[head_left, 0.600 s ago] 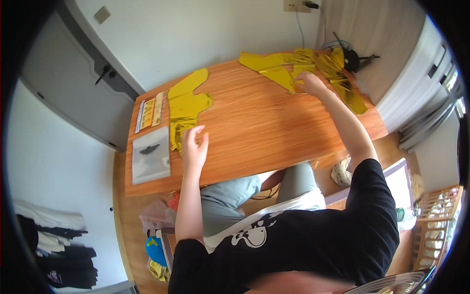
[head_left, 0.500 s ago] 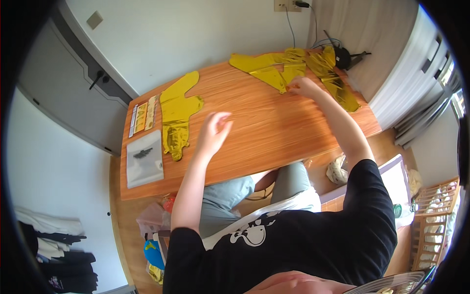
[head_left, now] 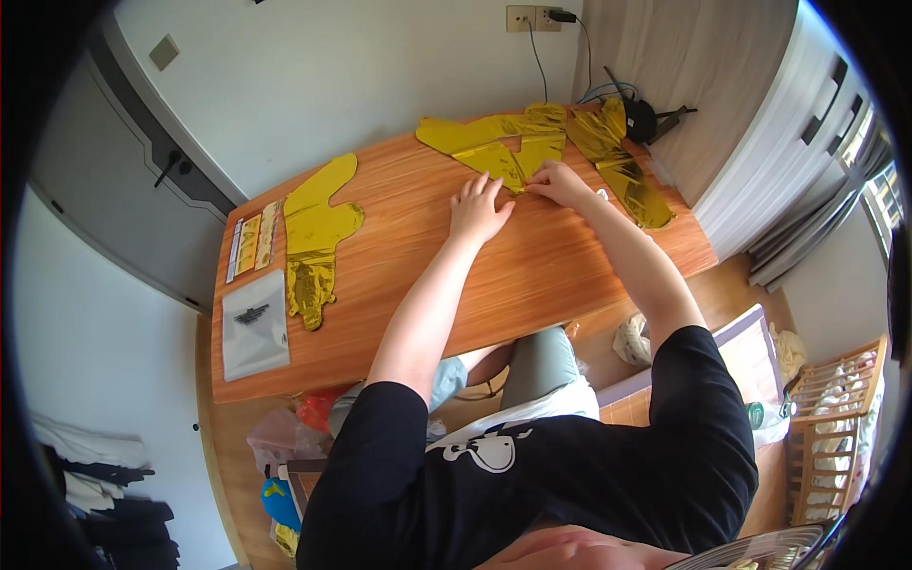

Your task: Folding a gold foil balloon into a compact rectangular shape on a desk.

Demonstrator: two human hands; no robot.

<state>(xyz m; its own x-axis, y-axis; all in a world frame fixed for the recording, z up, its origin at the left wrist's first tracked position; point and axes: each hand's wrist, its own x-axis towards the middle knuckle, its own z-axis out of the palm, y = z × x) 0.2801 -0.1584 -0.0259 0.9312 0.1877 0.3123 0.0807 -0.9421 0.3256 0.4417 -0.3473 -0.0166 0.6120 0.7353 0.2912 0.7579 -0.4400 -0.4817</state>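
A flat, uninflated gold foil balloon (head_left: 540,150) with angular arms lies at the far middle of the table, its near corner pointing toward me. My right hand (head_left: 562,185) pinches that near corner with its fingertips. Just left of it, my left hand (head_left: 480,214) rests with fingers apart, the fingertips at the balloon's lower edge. Farther right lies a second, long gold foil balloon (head_left: 632,176), wrinkled and flat. Another uninflated gold foil balloon (head_left: 318,223) is spread on the left part of the table, touched by neither hand.
The wooden table (head_left: 418,313) stands against the wall. At its left end are a clear plastic pouch (head_left: 255,328) with dark thin items and a printed card strip (head_left: 253,242). A black router (head_left: 641,121) with cables sits at the far right corner, below a wall socket (head_left: 521,17).
My left hand has moved right and forward to the middle balloon's edge. My right hand has closed on its near corner. The whole view has shifted slightly.
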